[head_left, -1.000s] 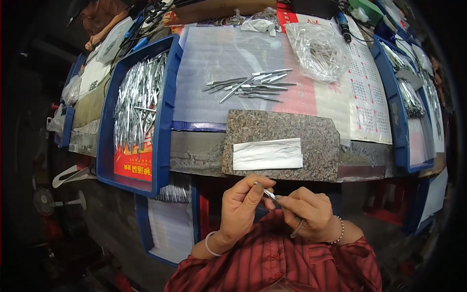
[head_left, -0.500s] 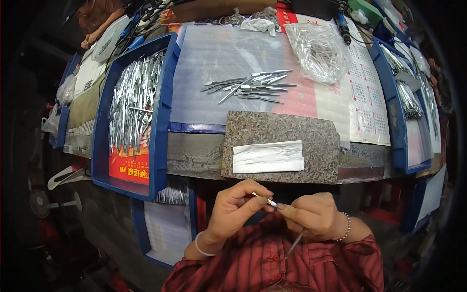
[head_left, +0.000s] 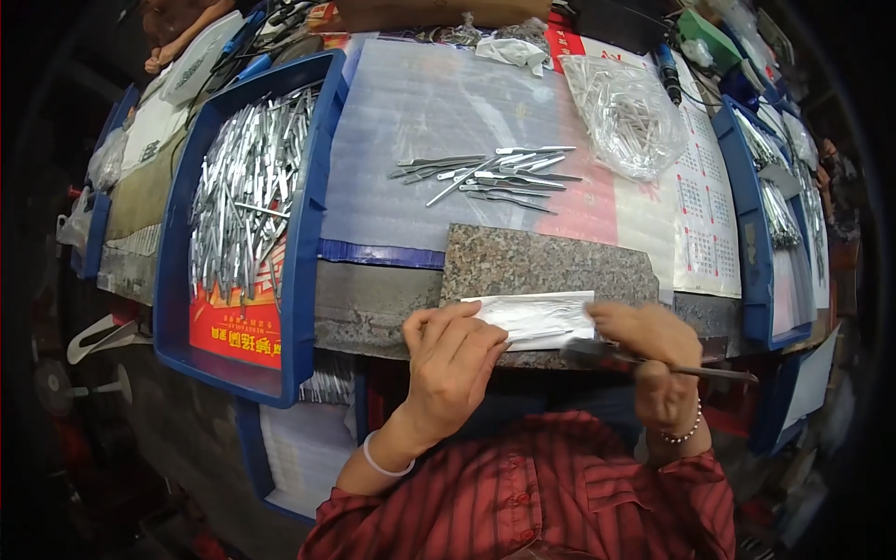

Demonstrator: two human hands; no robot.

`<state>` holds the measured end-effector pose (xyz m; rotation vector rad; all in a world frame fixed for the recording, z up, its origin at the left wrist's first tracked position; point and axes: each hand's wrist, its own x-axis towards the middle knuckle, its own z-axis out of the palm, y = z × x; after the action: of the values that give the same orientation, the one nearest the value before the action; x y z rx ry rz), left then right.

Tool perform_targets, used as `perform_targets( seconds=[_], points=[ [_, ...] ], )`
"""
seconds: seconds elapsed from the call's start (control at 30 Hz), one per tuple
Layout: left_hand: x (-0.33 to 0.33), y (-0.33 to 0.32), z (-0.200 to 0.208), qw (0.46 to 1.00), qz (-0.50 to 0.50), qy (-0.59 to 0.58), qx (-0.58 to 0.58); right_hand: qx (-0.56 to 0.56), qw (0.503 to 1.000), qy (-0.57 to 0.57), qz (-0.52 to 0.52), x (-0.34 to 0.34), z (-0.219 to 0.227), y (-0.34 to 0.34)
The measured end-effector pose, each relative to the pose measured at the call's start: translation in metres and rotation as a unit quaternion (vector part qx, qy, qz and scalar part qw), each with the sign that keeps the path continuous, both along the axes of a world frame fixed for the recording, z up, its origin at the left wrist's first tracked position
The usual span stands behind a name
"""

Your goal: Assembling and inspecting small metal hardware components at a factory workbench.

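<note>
Head view: speckled slab point(head_left: 546, 257), dim floor point(head_left: 210, 429); left grip point(head_left: 453, 359) on silver strip point(head_left: 545, 336), right grip point(head_left: 658, 343) around tool point(head_left: 721, 374).

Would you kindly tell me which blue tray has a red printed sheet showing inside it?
The large tray heaped with metal pieces, left of the stone slab: its red sheet shows, while the lower tray and right tray show pale linings.

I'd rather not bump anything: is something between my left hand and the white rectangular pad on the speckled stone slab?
Nothing visible: your left hand is over the left end of the white pad, beside a thin silver metal piece.
</note>
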<state>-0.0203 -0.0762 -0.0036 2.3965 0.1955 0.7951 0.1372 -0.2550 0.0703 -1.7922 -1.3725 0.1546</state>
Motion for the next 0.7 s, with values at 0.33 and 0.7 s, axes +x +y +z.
perform_targets(
  seconds=[0.33, 0.7],
  points=[
    [-0.003, 0.006, -0.003, 0.999, -0.022, 0.023, 0.007, -0.075, 0.996, -0.024, 0.045, -0.005, -0.017, 0.023],
    [0.000, 0.007, -0.002, 0.999, -0.034, 0.016, -0.001, -0.022, 0.993, 0.099, -0.057, -0.003, 0.010, 0.008]
  ],
)
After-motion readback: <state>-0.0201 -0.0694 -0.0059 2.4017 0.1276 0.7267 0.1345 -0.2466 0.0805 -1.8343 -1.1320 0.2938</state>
